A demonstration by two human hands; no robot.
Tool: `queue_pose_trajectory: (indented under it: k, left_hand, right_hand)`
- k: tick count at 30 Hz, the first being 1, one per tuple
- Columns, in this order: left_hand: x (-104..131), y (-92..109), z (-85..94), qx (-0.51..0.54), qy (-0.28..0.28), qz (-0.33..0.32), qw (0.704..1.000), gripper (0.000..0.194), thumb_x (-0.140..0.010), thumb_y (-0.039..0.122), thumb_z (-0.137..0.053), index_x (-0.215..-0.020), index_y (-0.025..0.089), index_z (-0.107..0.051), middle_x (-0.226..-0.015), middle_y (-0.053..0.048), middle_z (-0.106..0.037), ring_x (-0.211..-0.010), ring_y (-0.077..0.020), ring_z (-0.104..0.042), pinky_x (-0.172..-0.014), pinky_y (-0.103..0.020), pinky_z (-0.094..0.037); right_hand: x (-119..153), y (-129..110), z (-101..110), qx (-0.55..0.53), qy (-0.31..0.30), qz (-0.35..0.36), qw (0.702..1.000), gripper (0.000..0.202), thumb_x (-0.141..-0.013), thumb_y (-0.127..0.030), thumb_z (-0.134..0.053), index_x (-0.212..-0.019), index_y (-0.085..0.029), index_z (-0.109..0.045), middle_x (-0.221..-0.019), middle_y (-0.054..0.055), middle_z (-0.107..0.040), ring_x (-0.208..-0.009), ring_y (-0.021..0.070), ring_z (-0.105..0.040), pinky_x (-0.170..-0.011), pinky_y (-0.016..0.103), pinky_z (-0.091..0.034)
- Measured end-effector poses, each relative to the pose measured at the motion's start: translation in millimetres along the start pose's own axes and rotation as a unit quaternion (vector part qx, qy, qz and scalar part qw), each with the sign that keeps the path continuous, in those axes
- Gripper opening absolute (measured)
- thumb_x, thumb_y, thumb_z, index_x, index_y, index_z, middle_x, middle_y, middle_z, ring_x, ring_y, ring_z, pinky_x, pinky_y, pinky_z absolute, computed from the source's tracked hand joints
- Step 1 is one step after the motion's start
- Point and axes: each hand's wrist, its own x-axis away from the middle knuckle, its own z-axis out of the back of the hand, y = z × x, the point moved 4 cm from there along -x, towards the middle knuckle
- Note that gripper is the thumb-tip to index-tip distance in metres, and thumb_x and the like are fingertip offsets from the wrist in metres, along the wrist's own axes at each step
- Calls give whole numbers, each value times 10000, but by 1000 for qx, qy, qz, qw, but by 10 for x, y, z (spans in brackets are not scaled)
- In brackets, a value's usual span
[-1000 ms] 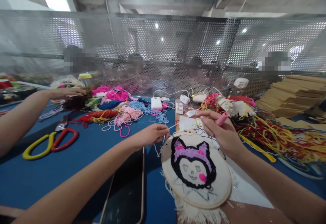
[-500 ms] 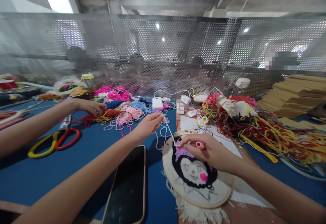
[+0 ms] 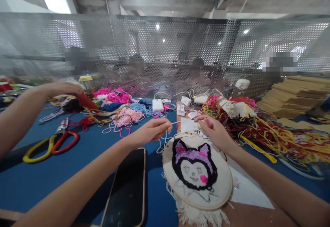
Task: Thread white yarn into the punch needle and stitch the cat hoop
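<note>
My left hand (image 3: 156, 129) pinches a strand of white yarn (image 3: 176, 122) above the blue table. The strand runs taut to my right hand (image 3: 212, 130), which is closed around a pink-handled tool that looks like a punch needle; the fingers hide most of it. Just below my hands lies a round embroidery hoop (image 3: 198, 204) with white cloth. On it is a black-outlined cat-eared head, with purple and pink fill on top and one pink cheek. The face is drawn in lines, and a fringe hangs at the cloth's lower edge.
A phone (image 3: 126, 189) lies left of the hoop. Farther left are scissors (image 3: 51, 144) and a co-worker's hand (image 3: 64, 88) near red yarn. Yarn heaps (image 3: 232, 117) and a yellow tool (image 3: 259, 148) sit right. Behind stand stacked cardboard (image 3: 294, 96) and a perforated screen (image 3: 170, 48).
My right hand has lifted off the hoop and moved up and away, uncovering the purple ears. The yarn is now stretched nearly level between my hands. The co-worker's hand has risen leftward.
</note>
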Motion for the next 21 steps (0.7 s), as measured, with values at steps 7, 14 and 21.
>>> queue_pose_trajectory:
  k: [7, 14, 21]
  left_hand:
    - [-4, -200, -59, 25, -77, 138, 987, 282, -882, 445, -441, -777, 189, -499, -453, 94, -231, -388, -61, -126, -360, -178, -134]
    - [-21, -163, 87, 133, 6, 95, 987, 244, -889, 361, -459, -715, 194, -423, -420, 107, -209, -373, -59, -89, -330, -160, -99]
    - [-3, -89, 67, 154, 11, 48, 987, 247, -891, 386, -457, -736, 193, -448, -427, 103, -202, -380, -63, -94, -339, -161, -115]
  right_hand:
    - [81, -271, 24, -194, -39, 13, 980, 178, -887, -319, -461, -946, -191, -571, -469, -107, -236, -411, 74, -194, -416, 222, -166]
    - [381, -582, -232, -46, -340, 29, 939, 222, -874, -215, -459, -911, -194, -676, -558, -49, -413, -481, 74, -308, -442, 211, -242]
    - [213, -282, -199, 161, -229, 51, 959, 178, -735, -89, -486, -712, -187, -633, -648, 0, -598, -600, 132, -474, -570, 247, -308]
